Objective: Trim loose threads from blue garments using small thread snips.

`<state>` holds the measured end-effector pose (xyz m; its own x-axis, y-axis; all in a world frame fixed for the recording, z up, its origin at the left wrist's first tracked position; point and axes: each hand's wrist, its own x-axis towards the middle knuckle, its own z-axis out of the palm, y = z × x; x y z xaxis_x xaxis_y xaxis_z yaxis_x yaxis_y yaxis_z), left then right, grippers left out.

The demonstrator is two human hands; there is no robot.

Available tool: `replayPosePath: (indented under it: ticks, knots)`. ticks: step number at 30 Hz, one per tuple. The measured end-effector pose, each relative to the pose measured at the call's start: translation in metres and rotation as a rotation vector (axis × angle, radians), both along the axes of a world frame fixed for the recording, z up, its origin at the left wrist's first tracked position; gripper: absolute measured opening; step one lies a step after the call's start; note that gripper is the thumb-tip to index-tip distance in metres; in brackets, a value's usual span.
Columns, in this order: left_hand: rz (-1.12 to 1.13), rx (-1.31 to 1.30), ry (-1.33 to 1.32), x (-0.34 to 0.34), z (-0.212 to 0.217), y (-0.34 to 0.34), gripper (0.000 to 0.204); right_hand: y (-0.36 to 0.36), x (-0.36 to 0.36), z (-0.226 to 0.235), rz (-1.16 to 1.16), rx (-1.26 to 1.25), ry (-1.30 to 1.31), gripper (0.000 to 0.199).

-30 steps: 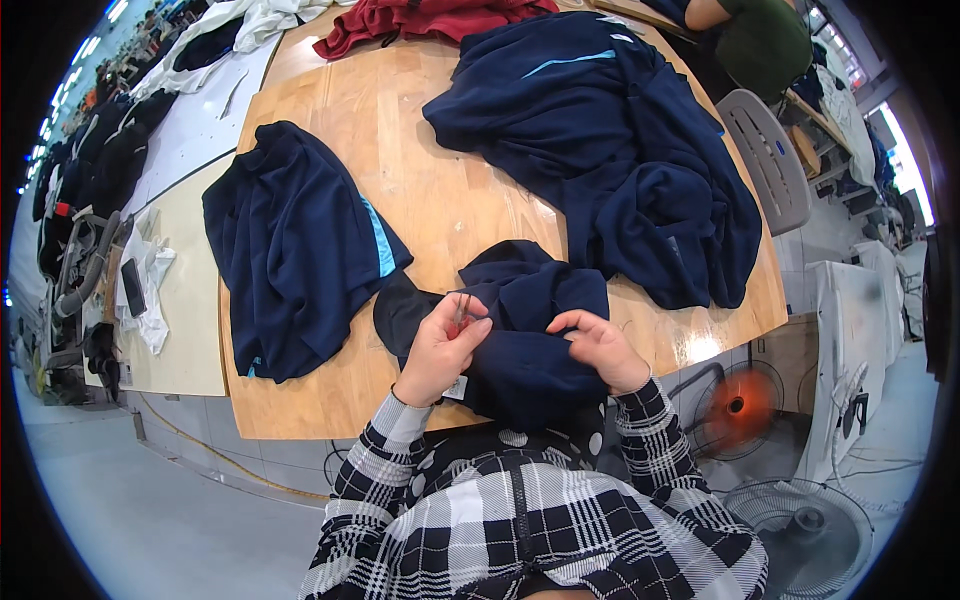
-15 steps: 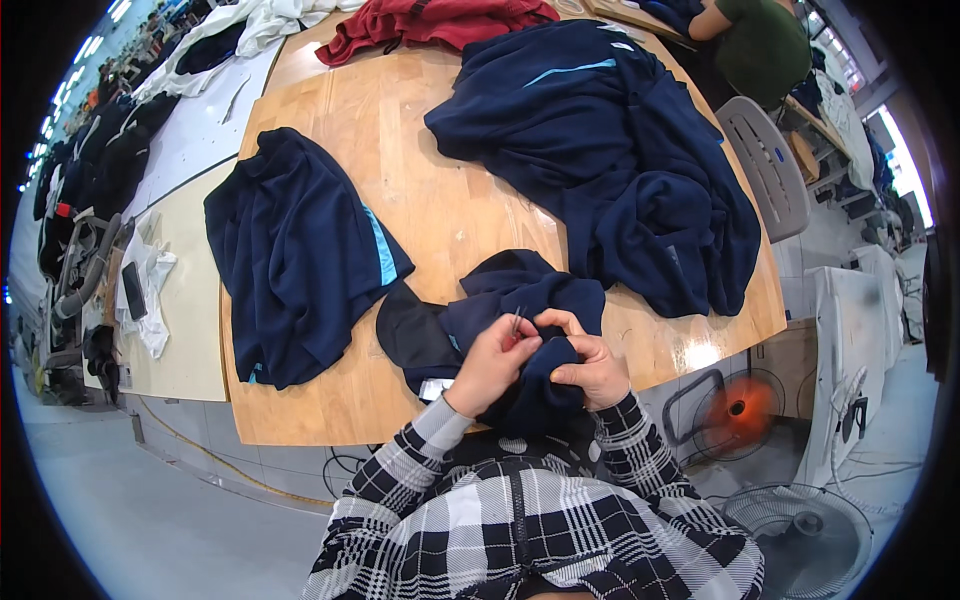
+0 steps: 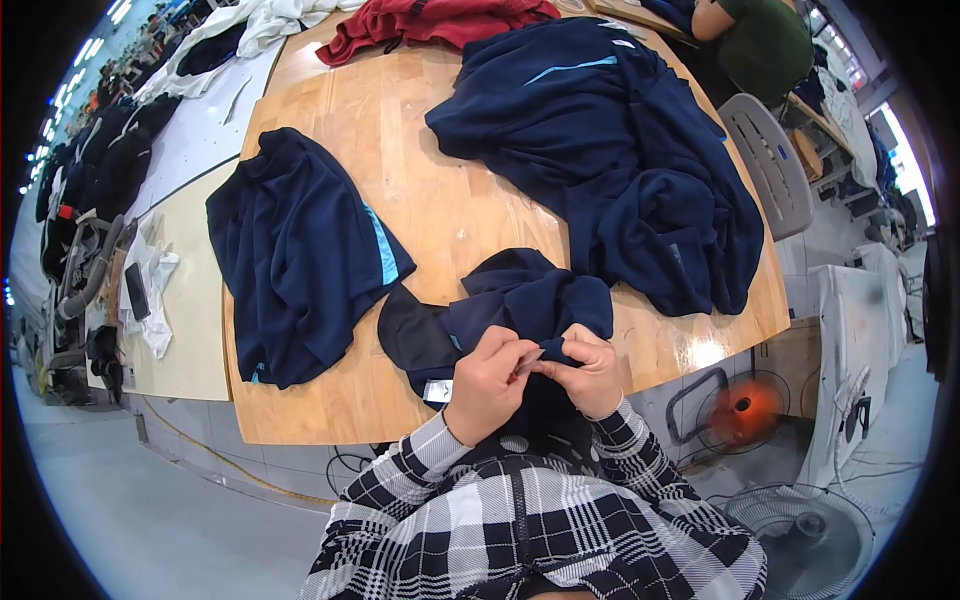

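A: State the position of the working garment.
B: The navy garment [image 3: 530,290] lies at the near edge of the wooden table [image 3: 400,200], directly in front of the wearer. Its knit-like cloth is matt and gathered into soft, rounded folds.
A: State the condition of each hand.
B: Left hand [image 3: 488,385]: fingers curled, gripping a small tool [image 3: 530,358]; a thin, bright tip shows, the remainder is covered by the fingers. Right hand [image 3: 590,372]: thumb and forefinger pinching a fold of the navy garment. The fingertips of both hands meet closely above the cloth.
A: List the adjoining parts.
B: A smooth black panel [image 3: 415,330] with a curved outline extends at the left of the folds. A rectangular white label [image 3: 438,390] lies just beside the left hand.
A: Describe the surrounding material.
B: Left: a second dark garment [image 3: 290,260], draped in long creases, with a tapering light blue strip [image 3: 382,245]. Right: a heaped dark pile [image 3: 650,180], deeply rumpled. Far edge: a bunched red cloth [image 3: 430,25]. The tabletop is pale, glossy wood with visible grain
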<state>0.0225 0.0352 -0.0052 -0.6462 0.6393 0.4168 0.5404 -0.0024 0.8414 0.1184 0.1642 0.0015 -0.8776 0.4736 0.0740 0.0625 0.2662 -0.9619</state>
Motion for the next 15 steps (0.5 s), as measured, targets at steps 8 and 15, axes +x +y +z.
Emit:
replayPosePath:
  ticks: [8, 15]
  knots:
    - [-0.135, 0.017, -1.115, -0.012, -0.013, -0.002, 0.007, 0.005, 0.002, -0.009, -0.019, -0.118, 0.026, 0.017]
    - [-0.396, 0.006, -0.763, -0.031, 0.003, -0.018, 0.05, 0.005, -0.003, 0.022, 0.149, -0.074, 0.052, 0.016]
